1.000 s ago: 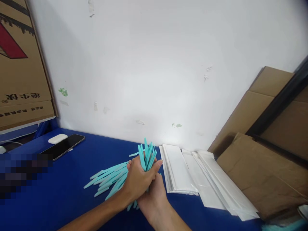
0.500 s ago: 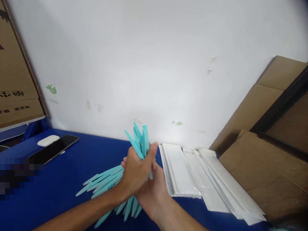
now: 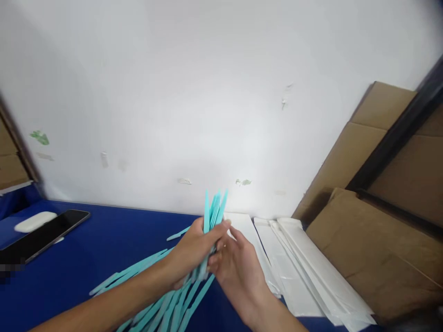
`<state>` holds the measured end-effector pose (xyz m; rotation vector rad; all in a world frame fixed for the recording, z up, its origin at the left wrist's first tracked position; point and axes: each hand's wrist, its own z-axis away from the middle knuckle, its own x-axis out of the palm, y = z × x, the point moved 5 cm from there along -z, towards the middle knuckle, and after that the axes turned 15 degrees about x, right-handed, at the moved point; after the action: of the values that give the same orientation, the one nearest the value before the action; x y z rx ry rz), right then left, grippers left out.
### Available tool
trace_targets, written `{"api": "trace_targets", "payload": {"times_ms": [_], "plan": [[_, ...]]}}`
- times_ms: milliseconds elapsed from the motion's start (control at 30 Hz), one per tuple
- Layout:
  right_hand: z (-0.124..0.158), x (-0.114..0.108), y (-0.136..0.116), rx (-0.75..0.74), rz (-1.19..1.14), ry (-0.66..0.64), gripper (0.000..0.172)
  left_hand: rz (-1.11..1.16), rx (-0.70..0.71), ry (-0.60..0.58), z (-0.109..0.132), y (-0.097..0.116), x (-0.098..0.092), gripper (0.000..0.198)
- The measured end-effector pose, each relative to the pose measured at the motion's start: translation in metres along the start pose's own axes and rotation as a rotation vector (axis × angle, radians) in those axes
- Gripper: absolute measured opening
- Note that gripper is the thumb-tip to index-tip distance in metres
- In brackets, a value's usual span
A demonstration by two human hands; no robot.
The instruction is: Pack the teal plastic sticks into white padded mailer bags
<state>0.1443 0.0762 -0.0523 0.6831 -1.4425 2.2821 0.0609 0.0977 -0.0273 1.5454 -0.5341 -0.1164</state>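
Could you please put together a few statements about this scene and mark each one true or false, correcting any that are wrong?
1. The left hand grips several turquoise sticks with their tips pointing up. True.
2. A smartphone lies on the blue tabletop. True.
3. The right hand is holding the smartphone. False: the right hand is beside the sticks in the left hand.
4. More turquoise sticks lie on the tabletop. True.
5. The flat white packets lie beside the smartphone. False: the flat white packets lie toward the right, near the brown cardboard.
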Motion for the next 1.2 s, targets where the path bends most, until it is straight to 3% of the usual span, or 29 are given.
{"api": "trace_targets", "payload": {"times_ms": [133,200,300,433,567,733,967,1200], "plan": [[0.023,0.004,-0.001,-0.099,0.252,-0.063,0.047,-0.039,-0.137,-0.136,0.041,-0.004,-0.02,0.05],[0.028,0.003,0.004,-0.181,0.442,-0.017,0.047,-0.083,-0.161,-0.16,0.059,-0.013,-0.028,0.052],[0.024,0.0,0.017,-0.247,0.542,0.048,0.051,-0.112,-0.155,-0.168,0.074,-0.025,-0.035,0.057],[0.011,0.004,0.025,-0.282,0.555,0.003,0.055,-0.11,-0.034,-0.202,0.073,-0.028,-0.044,0.053],[0.001,0.001,0.02,-0.326,0.556,0.04,0.061,-0.095,0.072,-0.236,0.061,-0.023,-0.058,0.051],[-0.001,-0.008,0.024,-0.353,0.569,0.084,0.063,-0.168,0.083,-0.233,0.065,-0.022,-0.066,0.057],[0.01,0.002,0.036,-0.342,0.591,0.033,0.056,-0.22,-0.001,-0.232,0.084,-0.026,-0.055,0.055],[0.002,-0.012,0.037,-0.367,0.539,0.152,0.059,-0.289,0.026,-0.203,0.082,-0.016,-0.056,0.055]]}}
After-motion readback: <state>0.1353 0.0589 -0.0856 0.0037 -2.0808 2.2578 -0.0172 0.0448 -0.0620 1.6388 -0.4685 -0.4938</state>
